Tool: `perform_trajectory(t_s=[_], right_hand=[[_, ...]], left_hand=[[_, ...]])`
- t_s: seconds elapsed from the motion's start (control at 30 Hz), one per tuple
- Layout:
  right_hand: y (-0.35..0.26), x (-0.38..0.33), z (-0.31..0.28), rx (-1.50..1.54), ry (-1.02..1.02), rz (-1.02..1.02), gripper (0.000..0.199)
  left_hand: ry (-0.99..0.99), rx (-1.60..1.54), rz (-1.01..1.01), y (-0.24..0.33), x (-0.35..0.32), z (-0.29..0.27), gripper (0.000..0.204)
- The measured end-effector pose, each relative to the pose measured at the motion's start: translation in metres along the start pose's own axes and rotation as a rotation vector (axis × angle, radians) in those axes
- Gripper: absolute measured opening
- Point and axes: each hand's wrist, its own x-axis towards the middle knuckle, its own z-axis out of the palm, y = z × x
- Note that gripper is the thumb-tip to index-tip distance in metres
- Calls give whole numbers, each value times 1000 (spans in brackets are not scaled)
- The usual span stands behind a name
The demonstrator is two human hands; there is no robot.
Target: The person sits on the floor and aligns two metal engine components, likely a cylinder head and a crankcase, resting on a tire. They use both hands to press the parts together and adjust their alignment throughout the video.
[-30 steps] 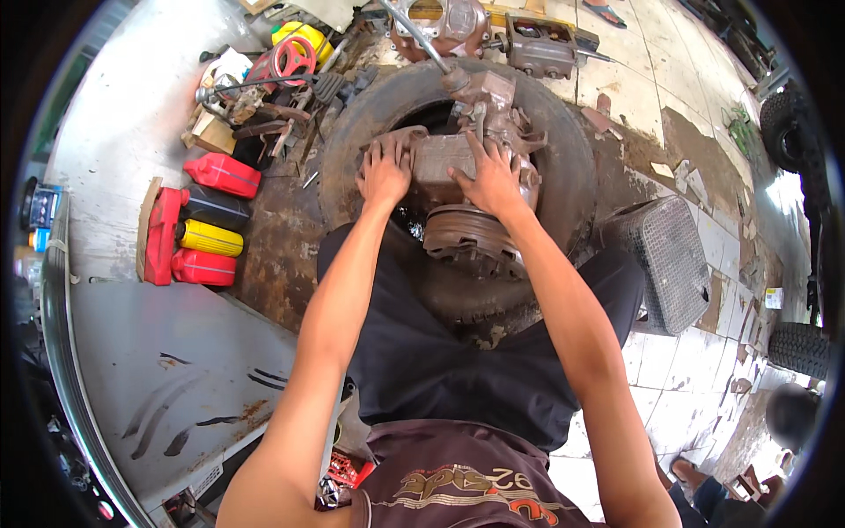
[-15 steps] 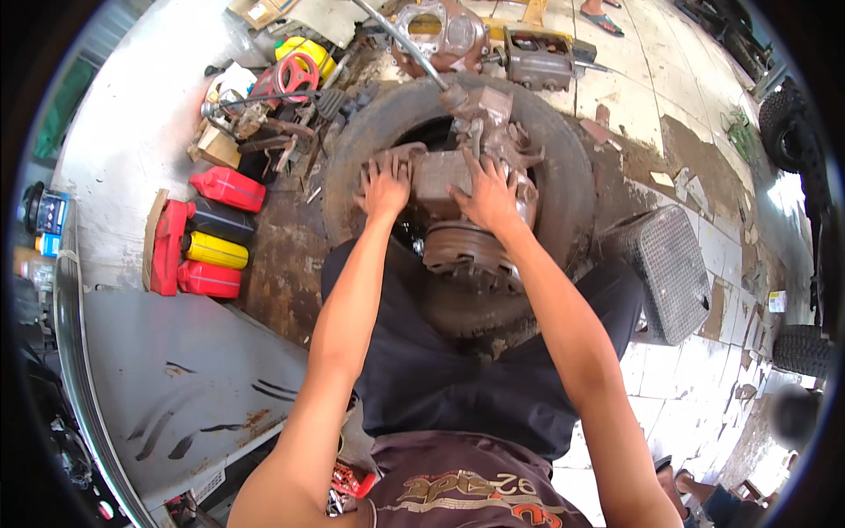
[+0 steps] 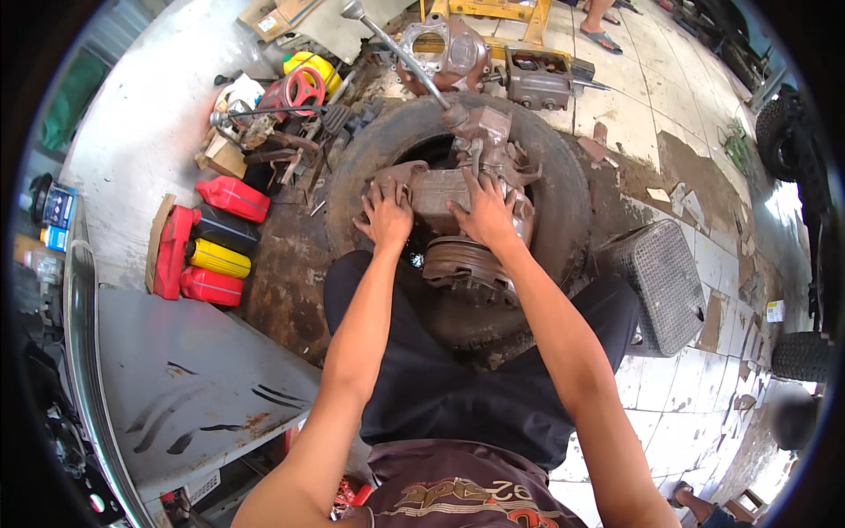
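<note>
The person's left hand (image 3: 385, 214) lies open with its fingers spread on the left side of a big, greasy grey metal gearbox (image 3: 458, 198), and the right hand (image 3: 487, 213) lies open and flat on its top. The gearbox rests in the middle of a worn black rubber tyre (image 3: 563, 189) that lies flat on the dirty tiled floor (image 3: 678, 132), with a long metal lever (image 3: 396, 48) sticking up and away on its far side. Red, black and yellow plastic jugs (image 3: 216, 242) lie to the left, and a dark woven basket (image 3: 656, 282) sits just right of the tyre.
</note>
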Motion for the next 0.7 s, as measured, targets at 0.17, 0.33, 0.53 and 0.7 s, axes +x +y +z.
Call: perform_trajectory(t_s=[0.17,0.33,0.53,0.7], right_hand=[[-8,1,2,23,-12,-16,79],[-6,-2,-2,9,-19,-1,78],[1,0,-4,1,-22,9,77],[-6,4,-3,15,-29,-11,78]], left_hand=[[3,59,2,-5,20,-5,58],[-49,86,39,-3,7,-10,61],[-67,60,94,-4,1,1,61],[-34,35,56,-14,25,-21,78]])
